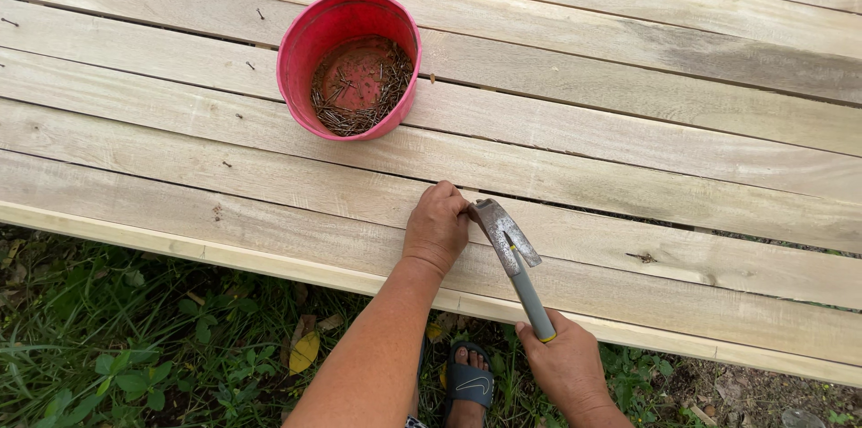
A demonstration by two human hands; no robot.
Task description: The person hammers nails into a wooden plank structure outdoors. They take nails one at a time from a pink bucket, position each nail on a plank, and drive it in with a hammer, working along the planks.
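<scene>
My left hand (435, 227) rests on a pale wooden plank (269, 203), fingers pinched together at a spot right by the hammer head; a nail between them cannot be made out. My right hand (566, 363) grips the grey handle of a claw hammer (512, 248), whose metal head touches the plank just right of my left fingers. A red plastic bucket (305, 42) holding several rusty nails stands on the planks above and left of my hands.
Wooden planks (628, 60) lie side by side with narrow gaps, several nails driven into them at the left. Grass and leaves (135, 347) lie below the front edge. My foot in a dark sandal (469, 383) stands on the ground.
</scene>
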